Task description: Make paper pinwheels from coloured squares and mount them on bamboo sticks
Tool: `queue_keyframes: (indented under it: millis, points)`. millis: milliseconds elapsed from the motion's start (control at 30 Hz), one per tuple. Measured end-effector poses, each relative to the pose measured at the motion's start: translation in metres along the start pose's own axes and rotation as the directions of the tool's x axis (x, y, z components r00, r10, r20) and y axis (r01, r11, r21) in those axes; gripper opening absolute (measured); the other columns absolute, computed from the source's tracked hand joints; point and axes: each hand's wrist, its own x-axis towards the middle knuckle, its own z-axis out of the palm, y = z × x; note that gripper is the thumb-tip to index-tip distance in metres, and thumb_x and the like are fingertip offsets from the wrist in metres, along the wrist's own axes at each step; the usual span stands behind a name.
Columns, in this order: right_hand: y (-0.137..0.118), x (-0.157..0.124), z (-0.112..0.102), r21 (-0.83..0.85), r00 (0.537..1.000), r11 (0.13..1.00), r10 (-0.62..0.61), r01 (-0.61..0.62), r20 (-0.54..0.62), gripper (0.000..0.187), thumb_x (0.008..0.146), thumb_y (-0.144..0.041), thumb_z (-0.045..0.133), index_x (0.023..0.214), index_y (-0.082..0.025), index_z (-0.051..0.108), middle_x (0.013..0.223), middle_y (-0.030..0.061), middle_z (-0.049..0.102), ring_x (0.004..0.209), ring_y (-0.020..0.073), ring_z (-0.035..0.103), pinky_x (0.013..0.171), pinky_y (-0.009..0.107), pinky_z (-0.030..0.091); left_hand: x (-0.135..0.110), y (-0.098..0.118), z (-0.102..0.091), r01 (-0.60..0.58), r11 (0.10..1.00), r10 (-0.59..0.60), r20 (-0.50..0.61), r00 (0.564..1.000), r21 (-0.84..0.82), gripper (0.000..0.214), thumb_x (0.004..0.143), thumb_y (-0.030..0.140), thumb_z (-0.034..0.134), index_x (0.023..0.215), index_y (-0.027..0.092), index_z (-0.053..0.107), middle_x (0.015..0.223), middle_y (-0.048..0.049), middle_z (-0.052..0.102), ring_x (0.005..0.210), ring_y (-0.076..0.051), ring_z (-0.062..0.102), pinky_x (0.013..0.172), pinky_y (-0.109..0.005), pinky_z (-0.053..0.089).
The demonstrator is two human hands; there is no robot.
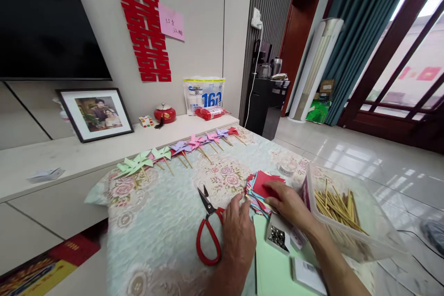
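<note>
My right hand [285,201] is on a stack of colored paper squares [255,201], its fingers and thumb closed at the edge of the red paper square [261,184] on top. My left hand [239,231] rests on the cloth with its fingers loosely apart and holds nothing. Beside it lie scissors [208,236] with red handles, partly under that hand, blades apart. Below the stack, a small box of metal pins [277,237] sits slid out on light green paper sheets [268,273]. A white box [308,275] lies nearby.
Several paper pinwheels on sticks [180,148] line the far table edge. A clear plastic bin [376,222] holding wooden sticks [338,203] stands at right. Near it is a clear round roll of tape [287,166]. Behind, a cabinet [93,152] bears a framed photo [130,122] and red jar [165,114].
</note>
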Motion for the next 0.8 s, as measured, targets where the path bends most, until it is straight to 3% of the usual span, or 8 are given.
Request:
queue_keyframes:
  millis: [300,800]
  points:
    - [0.0019,0.0006,0.0060,-0.049,0.999,0.998,-0.041,0.040,0.000,0.033,0.086,-0.025,0.066,0.119,-0.018,0.068,0.117,0.0139,0.072,0.110,0.0304,0.064,0.095,0.042,0.045,-0.0033,0.0024,-0.0035,0.016,1.000,-0.016,0.003,1.000,-0.014,0.044,0.079,-0.006,0.045,0.111,0.017,0.064,0.123,-0.0137,0.060,0.114,-0.028,0.060,0.094,-0.046,0.052]
    - [-0.0001,-0.0001,0.0034,-0.037,0.997,0.997,-0.071,0.070,-0.023,0.023,0.092,-0.025,0.059,0.111,-0.018,0.070,0.112,0.0125,0.074,0.103,0.0276,0.066,0.091,0.039,0.048,-0.0042,0.0039,-0.0063,0.016,0.999,-0.014,0.060,0.998,-0.038,0.046,0.080,-0.005,0.045,0.115,0.016,0.064,0.124,-0.0153,0.060,0.115,-0.029,0.060,0.094,-0.047,0.052]
